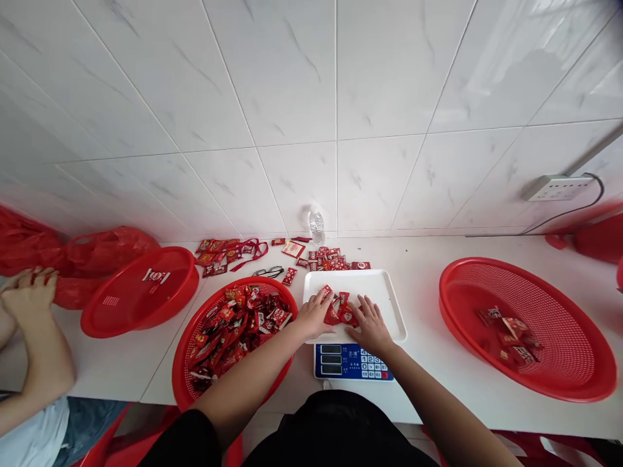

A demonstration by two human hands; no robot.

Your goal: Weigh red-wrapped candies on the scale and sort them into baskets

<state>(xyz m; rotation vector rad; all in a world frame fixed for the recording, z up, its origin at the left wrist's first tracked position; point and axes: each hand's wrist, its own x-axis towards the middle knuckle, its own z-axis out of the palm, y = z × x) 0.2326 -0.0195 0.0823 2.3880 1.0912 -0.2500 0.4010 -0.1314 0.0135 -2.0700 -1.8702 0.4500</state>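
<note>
Several small red packets (344,310) lie on the white tray (395,305) of a weighing scale. My left hand (315,316) rests at the packets' left side, fingers stretched out and touching them. On their right side is my right hand (372,324), its fingers spread and the tips near the packets. Neither hand grips anything that I can make out. The scale's blue panel (353,362), with dark displays and number keys, shows below the tray. A round red basket (179,383) heaped with similar packets stands beside my left forearm.
At right, a large red basket (584,363) holds a few packets. A clear bottle (316,227), glasses (268,272) and loose red packets (328,261) lie near the tiled wall. At left are another red basket (131,298), red bags (109,250) and another person's arm (46,363).
</note>
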